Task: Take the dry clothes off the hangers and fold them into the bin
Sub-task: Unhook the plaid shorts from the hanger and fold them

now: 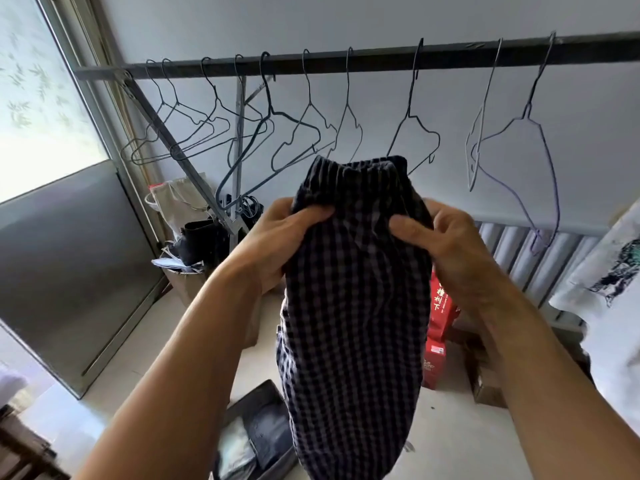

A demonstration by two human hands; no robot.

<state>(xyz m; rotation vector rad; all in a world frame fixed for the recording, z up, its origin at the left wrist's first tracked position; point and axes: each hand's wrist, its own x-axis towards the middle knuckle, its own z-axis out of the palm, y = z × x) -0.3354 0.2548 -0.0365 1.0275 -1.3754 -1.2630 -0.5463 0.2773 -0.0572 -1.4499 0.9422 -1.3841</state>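
Observation:
A dark checked garment (pixel 353 306) with an elastic waistband hangs lengthwise in front of me, held up by both hands. My left hand (pixel 277 237) grips its left edge just under the waistband, thumb on the front. My right hand (pixel 446 244) grips the right edge the same way. Behind it, several bare wire hangers (pixel 294 133) hang on a dark rail (pixel 381 58). On the floor below, a dark bin (pixel 256 403) holds folded dark and light clothes, partly hidden by the garment.
A white printed cloth (pixel 609 282) hangs at the right edge. Red boxes (pixel 438 327) and a brown carton (pixel 485 386) sit on the floor at right. Black boots (pixel 201 240), bags and a rack leg stand at back left beside a sliding door (pixel 69 265).

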